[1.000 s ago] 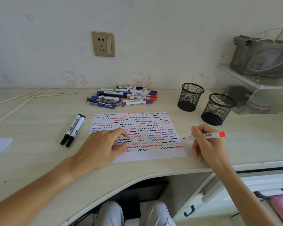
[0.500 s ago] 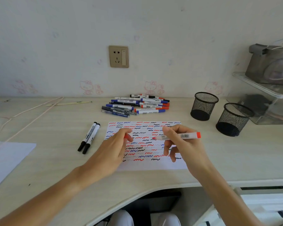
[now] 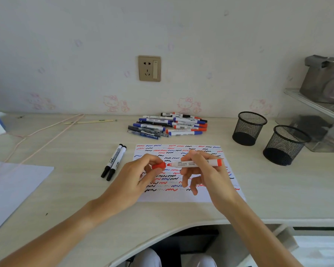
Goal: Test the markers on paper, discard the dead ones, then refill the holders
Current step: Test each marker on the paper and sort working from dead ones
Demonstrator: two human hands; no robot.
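Note:
My right hand [image 3: 204,170] holds a red marker [image 3: 196,163] level above the test paper [image 3: 183,196], its bare tip pointing left. My left hand [image 3: 141,174] pinches the red cap [image 3: 158,166] just off that tip, a small gap between them. The paper is covered with red, blue and black squiggles. A pile of several markers [image 3: 168,125] lies behind the paper. Two black markers [image 3: 115,160] lie side by side left of it. Two black mesh holders [image 3: 249,128] [image 3: 286,144] stand at the right, nothing visible in them.
A blank sheet [image 3: 14,187] lies at the left edge. Thin pink cords [image 3: 46,132] and a ruler-like stick [image 3: 89,121] lie at the back left. A clear shelf unit [image 3: 320,116] stands at the far right. The desk's curved front edge [image 3: 181,226] runs below my hands.
My right hand carried the red marker from right of the paper to above it. My left hand lifted off the paper with the red cap, which now nearly meets the tip.

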